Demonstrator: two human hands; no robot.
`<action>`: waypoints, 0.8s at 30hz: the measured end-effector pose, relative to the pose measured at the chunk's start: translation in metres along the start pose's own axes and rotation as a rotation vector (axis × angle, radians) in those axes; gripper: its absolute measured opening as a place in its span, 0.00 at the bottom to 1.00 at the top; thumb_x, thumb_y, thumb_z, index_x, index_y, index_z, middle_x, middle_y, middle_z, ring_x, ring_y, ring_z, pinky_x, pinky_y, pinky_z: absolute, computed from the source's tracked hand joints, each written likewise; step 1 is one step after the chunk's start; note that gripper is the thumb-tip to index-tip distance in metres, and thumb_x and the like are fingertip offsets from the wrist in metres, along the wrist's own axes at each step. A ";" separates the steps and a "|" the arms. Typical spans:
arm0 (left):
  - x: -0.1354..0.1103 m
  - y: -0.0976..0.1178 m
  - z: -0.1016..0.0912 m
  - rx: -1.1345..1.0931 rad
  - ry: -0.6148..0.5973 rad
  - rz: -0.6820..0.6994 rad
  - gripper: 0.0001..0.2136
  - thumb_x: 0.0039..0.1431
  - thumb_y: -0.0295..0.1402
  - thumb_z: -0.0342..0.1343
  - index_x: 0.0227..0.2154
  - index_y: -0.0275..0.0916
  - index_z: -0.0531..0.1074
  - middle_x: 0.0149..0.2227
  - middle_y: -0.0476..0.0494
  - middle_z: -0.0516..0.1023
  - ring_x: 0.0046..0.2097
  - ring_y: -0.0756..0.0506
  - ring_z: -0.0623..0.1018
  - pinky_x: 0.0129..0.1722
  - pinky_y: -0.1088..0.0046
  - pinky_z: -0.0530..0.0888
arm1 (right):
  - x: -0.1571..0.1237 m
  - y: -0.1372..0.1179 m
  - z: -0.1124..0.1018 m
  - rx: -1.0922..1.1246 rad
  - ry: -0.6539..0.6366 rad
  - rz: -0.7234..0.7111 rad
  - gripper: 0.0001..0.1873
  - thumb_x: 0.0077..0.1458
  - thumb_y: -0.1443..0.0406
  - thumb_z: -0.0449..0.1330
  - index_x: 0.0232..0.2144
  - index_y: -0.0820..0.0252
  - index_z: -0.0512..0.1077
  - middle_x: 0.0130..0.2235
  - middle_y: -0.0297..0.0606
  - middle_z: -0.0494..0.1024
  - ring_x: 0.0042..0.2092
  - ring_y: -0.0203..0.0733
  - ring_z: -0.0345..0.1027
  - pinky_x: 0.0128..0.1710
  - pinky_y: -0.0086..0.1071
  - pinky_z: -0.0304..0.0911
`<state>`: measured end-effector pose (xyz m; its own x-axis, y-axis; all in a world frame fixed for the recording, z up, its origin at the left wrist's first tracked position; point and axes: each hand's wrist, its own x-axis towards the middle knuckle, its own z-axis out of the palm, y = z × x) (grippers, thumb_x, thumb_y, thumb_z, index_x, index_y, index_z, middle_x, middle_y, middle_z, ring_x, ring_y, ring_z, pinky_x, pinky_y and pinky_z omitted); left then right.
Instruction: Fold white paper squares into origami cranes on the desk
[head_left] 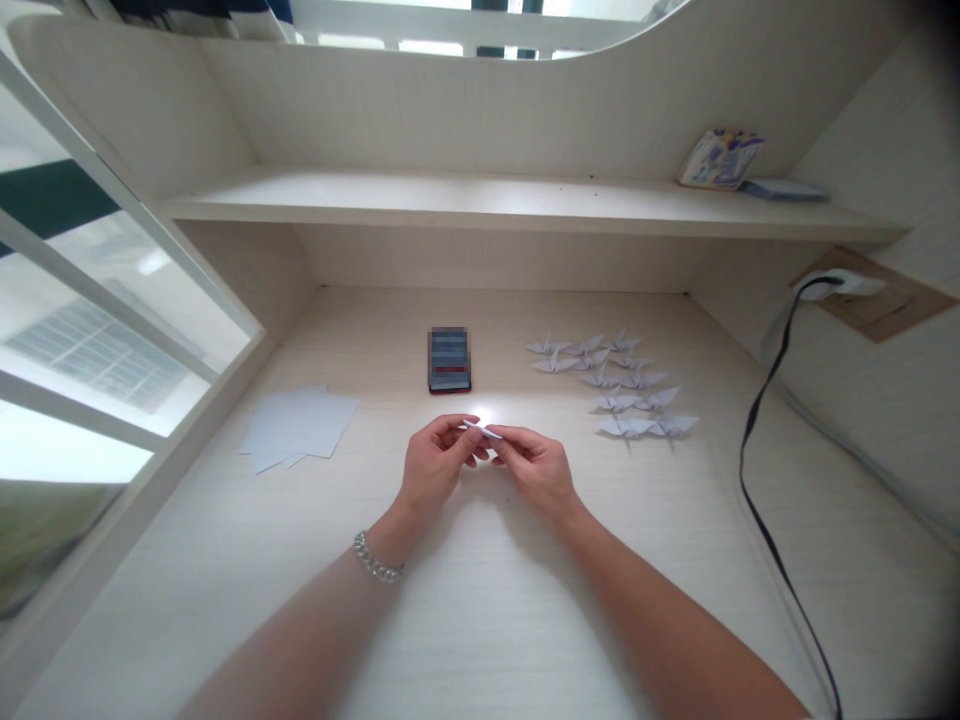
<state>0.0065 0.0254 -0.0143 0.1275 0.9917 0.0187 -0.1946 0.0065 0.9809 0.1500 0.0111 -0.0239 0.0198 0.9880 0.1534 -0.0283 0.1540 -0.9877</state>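
Pinching a folded paper (482, 429) at mid-frame, the left hand (436, 457) and right hand (538, 468) each have a closed fingertip grip; it should handle light and easily creased, best held by its ends.

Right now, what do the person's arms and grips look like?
Left grip and right grip are both ungloved. No sleeves show on the arms. A chunky, silvery chain-link bracelet circles the left wrist; the right is unadorned.
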 end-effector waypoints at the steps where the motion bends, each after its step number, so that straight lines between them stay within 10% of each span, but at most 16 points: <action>1: 0.000 -0.001 0.000 -0.002 0.001 0.004 0.13 0.52 0.35 0.59 0.38 0.33 0.71 0.26 0.44 0.78 0.28 0.48 0.77 0.26 0.76 0.71 | 0.000 0.000 0.000 0.000 -0.003 0.003 0.12 0.50 0.60 0.61 0.38 0.56 0.77 0.36 0.39 0.80 0.36 0.42 0.73 0.34 0.34 0.70; 11: 0.000 -0.001 -0.002 -0.021 -0.008 0.003 0.13 0.50 0.33 0.61 0.38 0.34 0.72 0.26 0.45 0.77 0.27 0.49 0.76 0.26 0.76 0.70 | 0.000 0.000 -0.001 -0.018 -0.031 -0.010 0.12 0.51 0.61 0.60 0.39 0.56 0.77 0.35 0.39 0.80 0.34 0.42 0.73 0.31 0.34 0.70; 24: -0.001 0.000 -0.001 -0.038 0.050 -0.010 0.12 0.51 0.33 0.57 0.38 0.35 0.74 0.31 0.44 0.77 0.29 0.50 0.75 0.32 0.73 0.74 | 0.001 -0.006 -0.009 -0.300 -0.044 -0.292 0.13 0.54 0.68 0.57 0.40 0.49 0.76 0.47 0.38 0.76 0.48 0.44 0.69 0.51 0.40 0.64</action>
<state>0.0052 0.0247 -0.0148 0.0810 0.9967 -0.0017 -0.2304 0.0204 0.9729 0.1597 0.0113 -0.0186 -0.0587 0.9041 0.4233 0.2651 0.4229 -0.8665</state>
